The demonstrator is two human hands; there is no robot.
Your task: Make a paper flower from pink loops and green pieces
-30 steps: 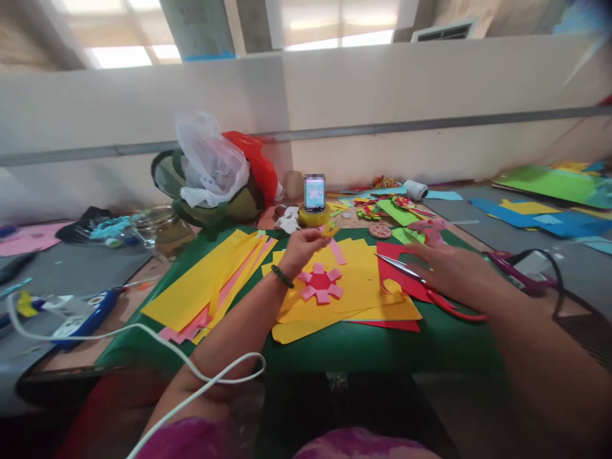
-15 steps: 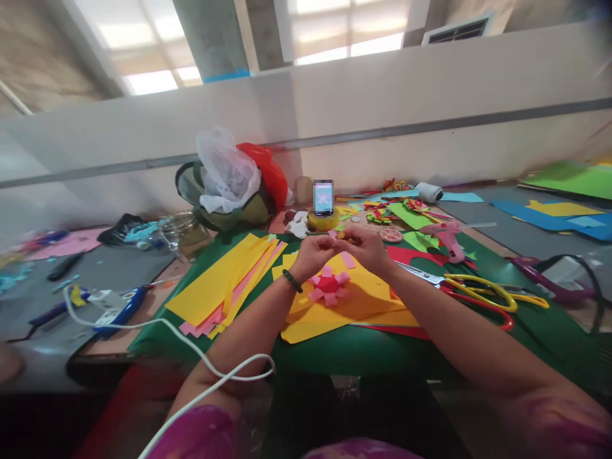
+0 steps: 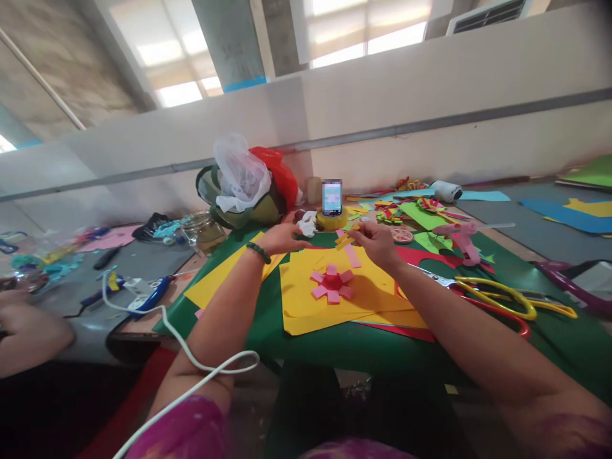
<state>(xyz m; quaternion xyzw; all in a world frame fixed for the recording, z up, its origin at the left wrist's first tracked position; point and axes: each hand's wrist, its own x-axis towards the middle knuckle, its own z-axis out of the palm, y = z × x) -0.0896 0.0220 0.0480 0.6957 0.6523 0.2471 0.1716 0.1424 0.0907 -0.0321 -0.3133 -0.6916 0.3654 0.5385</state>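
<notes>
The right hand (image 3: 370,239) has fingers clamped on yellow strips (image 3: 345,240). The left hand (image 3: 285,238) (empty, it seems) has fingers apart.

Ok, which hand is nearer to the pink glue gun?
Right. The right hand is left of the glue gun, with a gap between, pinching yellow paper strips; the left hand is farther left, near the olive bag.

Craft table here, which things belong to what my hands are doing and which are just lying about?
Seemingly in use:
yellow paper strips, in the right hand
red-and-pink paper flower
yellow sheets under it

Probably just lying about:
green bag, by the wall
glass jar
blue sheets, far right
</notes>
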